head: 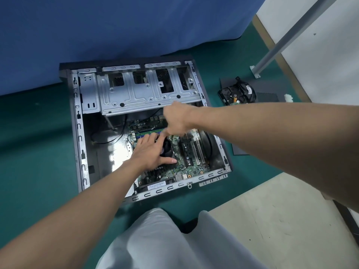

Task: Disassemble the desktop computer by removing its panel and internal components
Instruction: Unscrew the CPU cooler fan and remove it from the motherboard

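The case lies open on the floor; the left hand rests flat on the fan, and the right hand points one finger at it.

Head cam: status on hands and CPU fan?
Left hand flat on CPU fan. Right hand index down at its edge, grip unclear. Fan on motherboard, case open. Nothing blocking.

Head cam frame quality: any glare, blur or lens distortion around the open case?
Head view: strong glare on the bare case floor beside the motherboard; right hand smeared by motion blur, left hand sharper; wide-angle bowing bends the case rim.
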